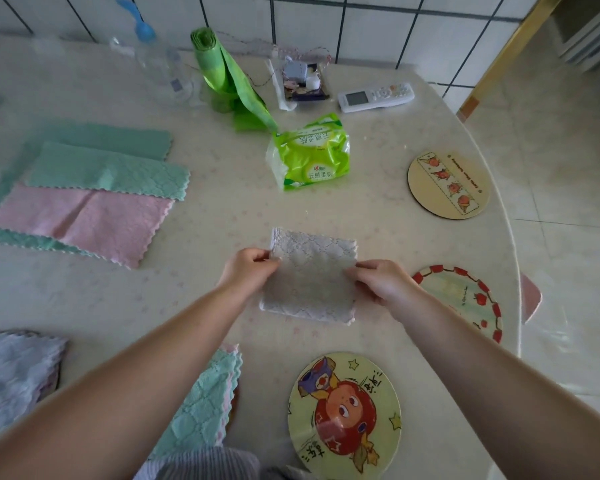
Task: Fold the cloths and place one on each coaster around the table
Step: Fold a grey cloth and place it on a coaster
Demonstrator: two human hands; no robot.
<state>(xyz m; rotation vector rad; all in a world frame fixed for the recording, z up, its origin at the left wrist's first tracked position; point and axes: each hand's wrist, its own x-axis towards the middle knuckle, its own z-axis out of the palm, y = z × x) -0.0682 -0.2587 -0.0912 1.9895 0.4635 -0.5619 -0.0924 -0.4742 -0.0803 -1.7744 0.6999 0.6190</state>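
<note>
Left hand (248, 268) and right hand (378, 280) pinch opposite edges of the folded grey cloth (310, 277) lying between their fingers; uneven release could let the fold spring open.

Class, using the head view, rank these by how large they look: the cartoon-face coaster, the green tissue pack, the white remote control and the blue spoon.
1. Cartoon-face coaster, though it lies nearest the camera.
2. Green tissue pack.
3. White remote control.
4. Blue spoon, farthest away.
</note>
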